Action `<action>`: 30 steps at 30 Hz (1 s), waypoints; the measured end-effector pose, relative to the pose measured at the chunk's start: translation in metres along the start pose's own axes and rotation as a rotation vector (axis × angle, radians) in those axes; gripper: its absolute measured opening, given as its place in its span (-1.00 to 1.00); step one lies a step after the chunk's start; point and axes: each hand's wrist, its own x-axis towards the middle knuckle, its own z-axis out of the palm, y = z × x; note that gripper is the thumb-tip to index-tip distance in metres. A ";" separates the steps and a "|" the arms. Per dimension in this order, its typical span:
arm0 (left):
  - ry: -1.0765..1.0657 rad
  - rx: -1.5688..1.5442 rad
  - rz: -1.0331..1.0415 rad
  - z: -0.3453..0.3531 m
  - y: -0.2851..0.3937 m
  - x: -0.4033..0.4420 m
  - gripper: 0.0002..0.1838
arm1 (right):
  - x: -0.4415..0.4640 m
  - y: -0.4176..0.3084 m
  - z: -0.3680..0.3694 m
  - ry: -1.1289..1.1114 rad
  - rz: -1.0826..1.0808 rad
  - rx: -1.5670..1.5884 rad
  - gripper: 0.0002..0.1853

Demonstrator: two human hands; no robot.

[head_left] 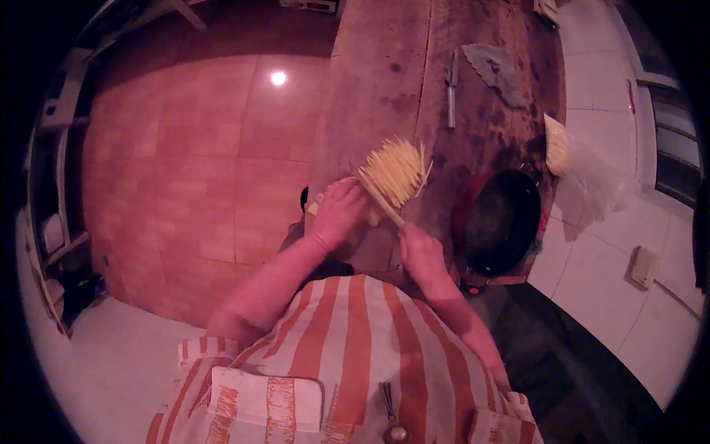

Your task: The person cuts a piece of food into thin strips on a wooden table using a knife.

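My right hand (pixel 423 255) grips the handle end of a knife (pixel 381 198), which is seen nearly edge-on and slants up to the left. My left hand (pixel 340 211) lies just left of the blade, its fingers bent and pressed down on a yellow piece of food (pixel 373 217) that it partly hides. Against the far side of the knife, a fanned heap of thin yellow strips (pixel 396 170) rests on the wooden table (pixel 377 81). Whether the strips are noodles or cut potato I cannot tell.
A dark round pan (pixel 506 222) with a red outside stands right of my right hand. Farther up lie a metal-handled utensil (pixel 452 92) and a grey cloth (pixel 494 72). At the table's right edge is a clear plastic bag (pixel 592 174) with something yellow at its end.
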 end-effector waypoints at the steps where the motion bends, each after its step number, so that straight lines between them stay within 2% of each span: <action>1: -0.003 0.001 -0.003 -0.002 0.001 0.001 -0.67 | 0.000 0.000 0.000 0.000 0.000 -0.018 -0.90; 6: 0.007 -0.045 -0.007 -0.010 0.004 0.006 -0.67 | 0.005 -0.004 -0.004 -0.065 -0.025 -0.114 -0.95; 8: -0.041 -0.024 -0.037 -0.007 0.003 0.005 -0.66 | 0.006 -0.005 -0.006 -0.093 -0.010 -0.143 -0.95; 17: -0.013 -0.074 -0.019 -0.007 0.000 0.004 -0.65 | 0.025 -0.001 0.007 -0.163 0.001 -0.212 -0.90; 19: -0.023 -0.060 -0.019 -0.005 -0.002 0.004 -0.63 | 0.032 0.014 0.029 -0.034 -0.074 -0.115 -0.89; 20: -0.033 -0.058 -0.011 -0.003 -0.002 0.003 -0.61 | 0.033 0.020 0.036 -0.039 -0.078 -0.114 -0.89; 22: -0.045 -0.093 -0.024 -0.008 0.003 0.005 -0.60 | 0.028 0.023 0.038 0.103 -0.077 -0.002 -0.91; 26: -0.021 -0.149 -0.018 -0.006 -0.003 0.005 -0.58 | 0.028 0.014 0.028 0.144 -0.010 0.056 -0.91; 28: -0.007 -0.105 -0.020 -0.004 -0.001 0.003 -0.62 | 0.021 0.004 0.004 -0.043 -0.009 -0.035 -0.90; 30: 0.015 -0.054 -0.019 -0.004 0.000 0.005 -0.66 | 0.012 -0.001 -0.009 -0.076 -0.002 -0.054 -0.90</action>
